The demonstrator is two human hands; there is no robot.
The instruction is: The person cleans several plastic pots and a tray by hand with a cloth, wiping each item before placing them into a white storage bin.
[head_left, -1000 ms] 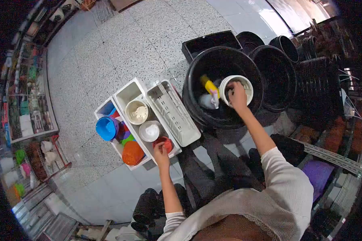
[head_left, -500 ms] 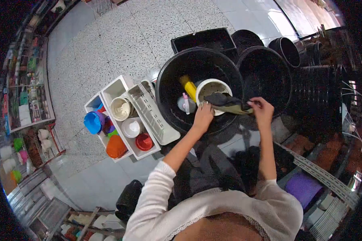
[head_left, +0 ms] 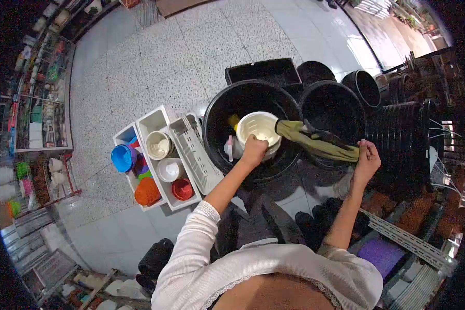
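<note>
My left hand (head_left: 256,151) is closed on the near rim of a white plastic pot (head_left: 262,118), which is held over a large round black tub (head_left: 208,132). The pot's inside faces up toward me. Out to the right, my right hand (head_left: 367,159) pinches one end of an olive and dark grey cloth (head_left: 307,138). The cloth stretches across to the right side of the pot. In the tub, a spray bottle with a pink and white head (head_left: 230,148) is beside the pot. Part of a yellow thing (head_left: 233,122) shows behind the pot.
Left of the tub stand white planter boxes (head_left: 164,116) holding cream, white and red pots, with blue and orange pots in the outer one. A slatted white tray (head_left: 194,157) leans there. More black tubs (head_left: 331,85) are at the right, near a purple pot (head_left: 381,257).
My right hand has drawn the cloth out of the pot to the right, so it is stretched longer. My left hand still grips the pot, whose inside shows more. The view has shifted slightly.
</note>
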